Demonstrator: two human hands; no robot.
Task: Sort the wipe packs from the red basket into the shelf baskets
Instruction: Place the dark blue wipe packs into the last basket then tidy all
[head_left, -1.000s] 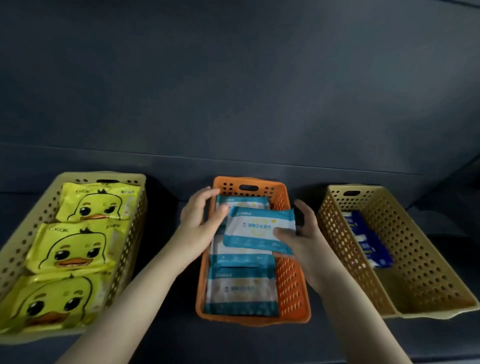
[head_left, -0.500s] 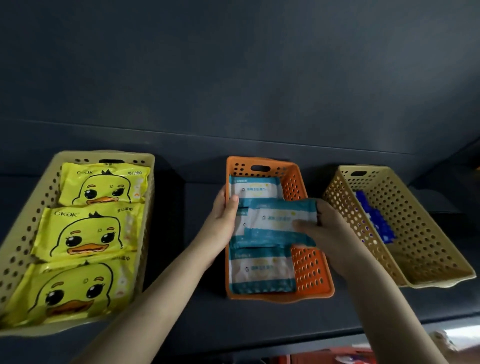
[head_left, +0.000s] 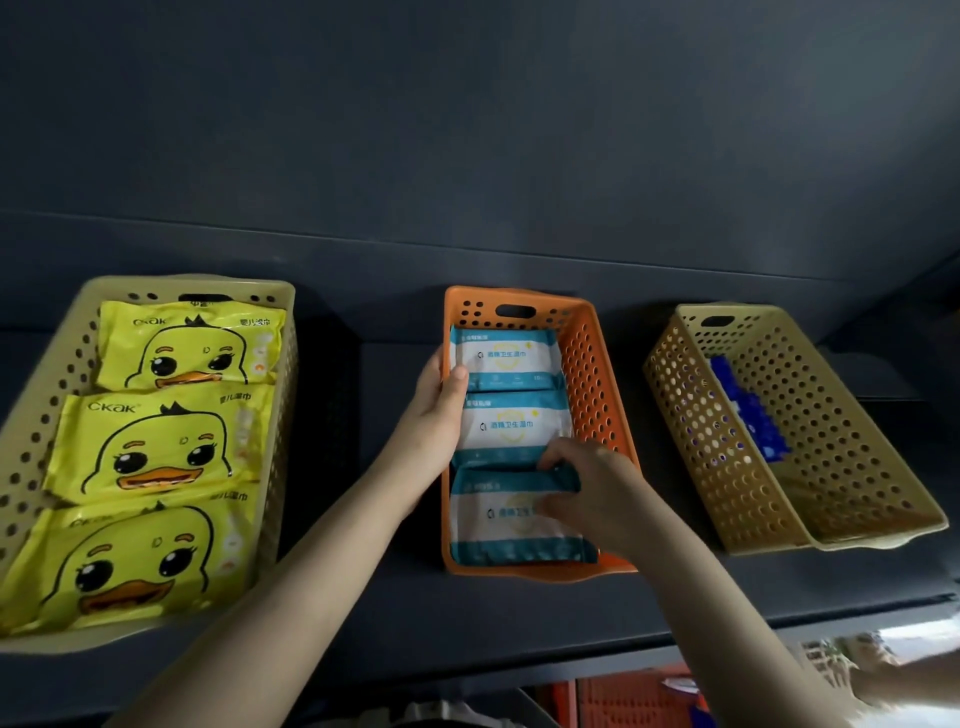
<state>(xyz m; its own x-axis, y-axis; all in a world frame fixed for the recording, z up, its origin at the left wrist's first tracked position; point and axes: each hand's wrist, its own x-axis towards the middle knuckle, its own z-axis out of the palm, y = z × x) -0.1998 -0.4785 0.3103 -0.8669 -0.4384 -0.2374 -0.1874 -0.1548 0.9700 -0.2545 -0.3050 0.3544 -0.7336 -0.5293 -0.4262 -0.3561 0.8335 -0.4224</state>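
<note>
Nearest me, below the shelf (head_left: 519, 618) edge, a slice of the red basket (head_left: 634, 696) shows; I cannot tell what is left in it. On the shelf, my right hand (head_left: 597, 493) has its fingers curled onto the top edge of the front teal pack (head_left: 498, 525), pressing it flat in the orange basket (head_left: 597, 374). My left hand (head_left: 436, 410) has its fingers closed over that basket's left rim, thumb on the rear teal pack (head_left: 504, 358). Three teal packs now fill it in a row, printed in Chinese characters too small for me to read. The left beige basket (head_left: 31, 441) holds three yellow duck packs (head_left: 166, 441) marked "Ckak". The right beige basket (head_left: 779, 431) holds only blue packs (head_left: 748, 415), so I judge sorting partly done.
</note>
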